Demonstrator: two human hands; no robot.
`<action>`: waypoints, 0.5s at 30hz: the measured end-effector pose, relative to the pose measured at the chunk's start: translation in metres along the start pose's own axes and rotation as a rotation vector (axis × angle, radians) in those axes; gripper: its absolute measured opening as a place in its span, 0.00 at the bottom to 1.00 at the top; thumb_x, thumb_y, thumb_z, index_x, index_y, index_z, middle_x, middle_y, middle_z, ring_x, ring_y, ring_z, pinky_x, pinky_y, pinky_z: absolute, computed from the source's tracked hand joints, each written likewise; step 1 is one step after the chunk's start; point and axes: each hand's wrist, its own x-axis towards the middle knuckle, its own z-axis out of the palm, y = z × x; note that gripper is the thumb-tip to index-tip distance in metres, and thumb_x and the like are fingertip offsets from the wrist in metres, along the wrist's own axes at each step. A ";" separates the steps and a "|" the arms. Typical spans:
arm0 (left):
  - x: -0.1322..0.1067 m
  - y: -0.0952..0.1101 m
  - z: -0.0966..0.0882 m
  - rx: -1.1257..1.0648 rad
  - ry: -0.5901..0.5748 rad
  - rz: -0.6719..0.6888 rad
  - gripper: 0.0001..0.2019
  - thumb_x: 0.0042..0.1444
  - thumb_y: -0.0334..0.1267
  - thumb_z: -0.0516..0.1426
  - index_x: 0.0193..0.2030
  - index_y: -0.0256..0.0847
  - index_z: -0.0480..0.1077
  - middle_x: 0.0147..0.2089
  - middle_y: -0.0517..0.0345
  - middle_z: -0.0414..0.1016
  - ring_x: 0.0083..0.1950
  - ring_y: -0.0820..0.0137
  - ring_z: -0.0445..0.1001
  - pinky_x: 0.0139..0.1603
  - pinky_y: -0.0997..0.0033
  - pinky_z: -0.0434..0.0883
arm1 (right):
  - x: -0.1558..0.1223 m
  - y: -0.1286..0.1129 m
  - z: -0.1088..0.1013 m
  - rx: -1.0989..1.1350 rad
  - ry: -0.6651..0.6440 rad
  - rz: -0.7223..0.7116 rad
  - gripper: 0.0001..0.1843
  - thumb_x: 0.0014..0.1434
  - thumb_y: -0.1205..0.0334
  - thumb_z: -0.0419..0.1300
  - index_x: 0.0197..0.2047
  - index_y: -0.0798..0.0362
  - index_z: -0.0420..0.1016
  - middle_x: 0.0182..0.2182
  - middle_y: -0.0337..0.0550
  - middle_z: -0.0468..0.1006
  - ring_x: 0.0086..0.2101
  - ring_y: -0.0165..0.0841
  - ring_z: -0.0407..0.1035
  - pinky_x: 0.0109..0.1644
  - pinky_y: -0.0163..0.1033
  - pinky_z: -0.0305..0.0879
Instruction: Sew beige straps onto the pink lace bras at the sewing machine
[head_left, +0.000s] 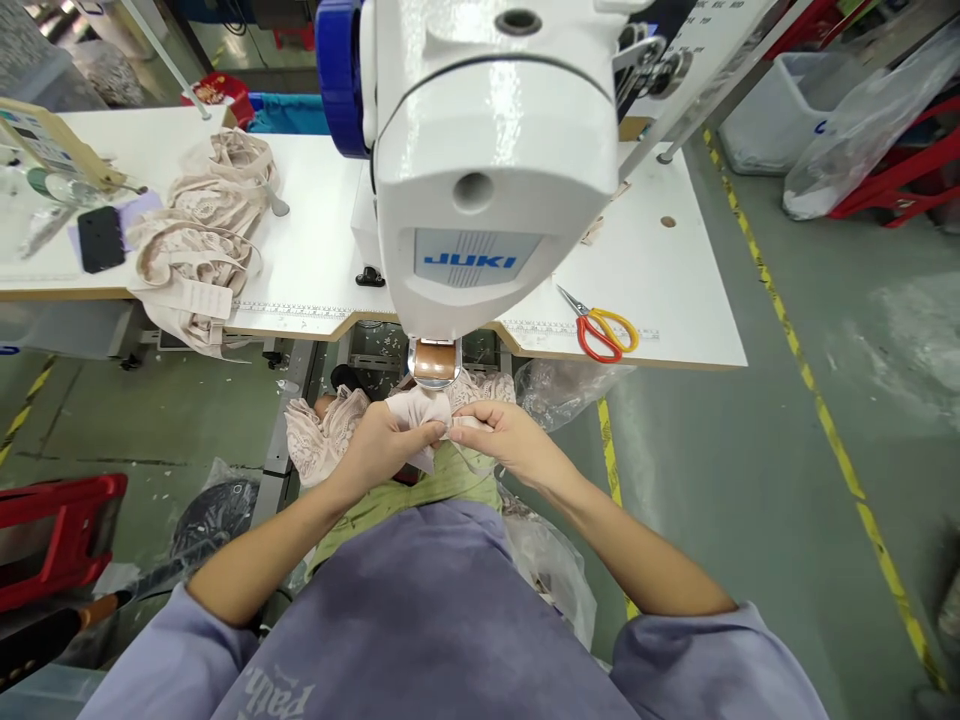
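A pale beige lace bra (322,435) hangs just below the head of a white sewing machine (495,150), its lace showing on both sides of my hands. My left hand (394,440) pinches a smooth part of it, thumb pointing right. Close beside it, my right hand (506,435) grips the same fabric between thumb and fingers, near a narrow strap or edge. The fingertips of both hands almost meet. Directly above them is the metal-framed, brown front part (435,362) of the machine. The needle is hidden from view.
Red and yellow thread scissors (607,330) lie on the white table (675,270) at right. A pile of beige bras (202,230), a phone (102,240) and a control panel (56,145) are at left. Red stools (64,540) and plastic bins (787,105) stand around.
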 end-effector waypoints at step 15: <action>-0.027 -0.033 -0.001 -0.470 0.356 0.093 0.40 0.57 0.73 0.49 0.65 0.46 0.62 0.49 0.48 0.80 0.46 0.60 0.79 0.45 0.59 0.75 | 0.009 -0.046 -0.015 0.122 -0.056 -0.019 0.15 0.45 0.52 0.70 0.33 0.53 0.81 0.29 0.40 0.79 0.27 0.30 0.67 0.33 0.37 0.62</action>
